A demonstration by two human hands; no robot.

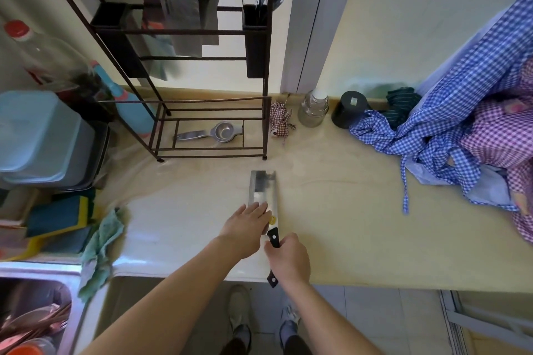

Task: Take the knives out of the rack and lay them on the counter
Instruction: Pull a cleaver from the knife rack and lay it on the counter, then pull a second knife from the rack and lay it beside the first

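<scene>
So the cleaver (pixel 263 196) is lying flat on the counter (pixel 331 210), just below centre of the frame, blade pointing up toward the rack (pixel 161 66) and its black handle sticking past the counter's front edge. The right hand (pixel 290 258) has its fingers (pixel 274 251) clenched around that handle, and the left hand (pixel 246 232) rests flat and unclenched on the lower part of the blade, grasping nothing. My read is that it's pressing the blade down so it sits flat and doesn't skid while the other hand steadies it.

The handle overhanging looks a bit sketchy to me, easy to bump, so I'd nudge it further in. There's plenty of bare counter right of the cleaver before you hit the pile of checked cloth (pixel 461 138) at the right edge of the frame. On the left there's less room: a green rag (pixel 101 242) and sponges (pixel 57 216) sit by the sink (pixel 37 311).

Up top, another big blade (pixel 173 0) hangs in the rack, plus some thin ones in the black holder (pixel 255 37) at upper centre. So more to pull, I'd guess.
</scene>
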